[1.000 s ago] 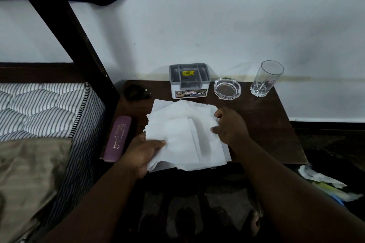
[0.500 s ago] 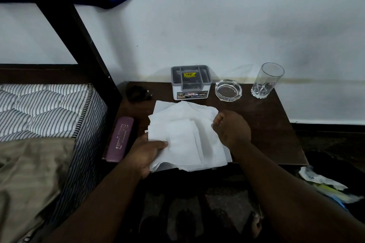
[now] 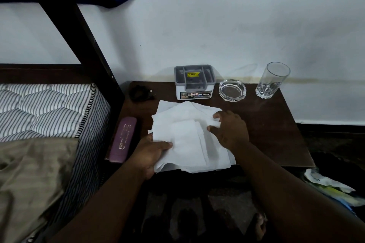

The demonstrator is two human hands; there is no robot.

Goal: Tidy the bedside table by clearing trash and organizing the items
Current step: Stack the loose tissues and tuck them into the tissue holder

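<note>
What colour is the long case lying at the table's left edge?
Purple, with faint gold lettering on the long case, seen in the head view.

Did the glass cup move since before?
No. The glass still stands at the back right corner of the table, just right of the ashtray, with the same gap as before.

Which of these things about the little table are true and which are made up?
1. The left hand and the right hand both hold the paper. True.
2. The glass is full of water. False: it looks empty.
3. The ashtray sits between the grey box and the glass. True.
4. The purple case lies on the table's right side. False: it lies at the left edge, by the mattress.
</note>
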